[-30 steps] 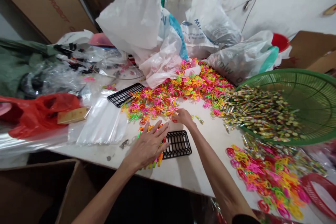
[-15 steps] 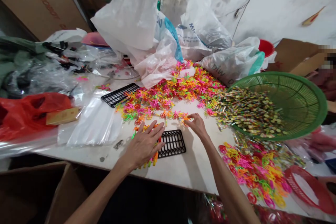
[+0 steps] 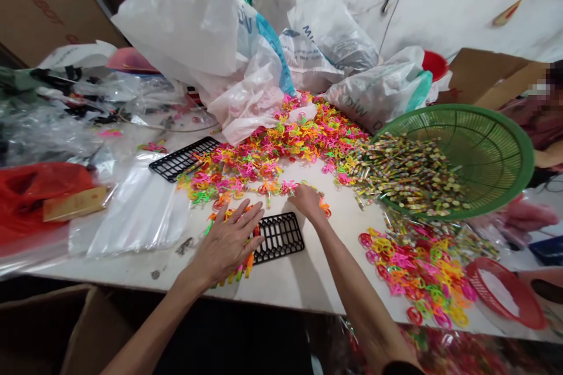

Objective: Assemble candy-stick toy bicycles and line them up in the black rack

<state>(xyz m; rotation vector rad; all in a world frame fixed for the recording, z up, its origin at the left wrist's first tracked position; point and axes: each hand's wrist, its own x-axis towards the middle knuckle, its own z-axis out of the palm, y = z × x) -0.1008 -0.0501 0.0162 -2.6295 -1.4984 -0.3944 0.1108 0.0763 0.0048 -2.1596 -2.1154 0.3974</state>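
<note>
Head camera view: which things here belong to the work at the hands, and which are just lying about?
At the hands: left hand, spread over the black plastic rack; right hand, on the neon plastic loops.

Lying about: second black rack, clear plastic bags, red plastic bag, green basket, cardboard box.

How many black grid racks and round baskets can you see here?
Black plastic grid racks: 2
Round green plastic basket: 1
Round red plastic basket: 1
Total: 4
</note>
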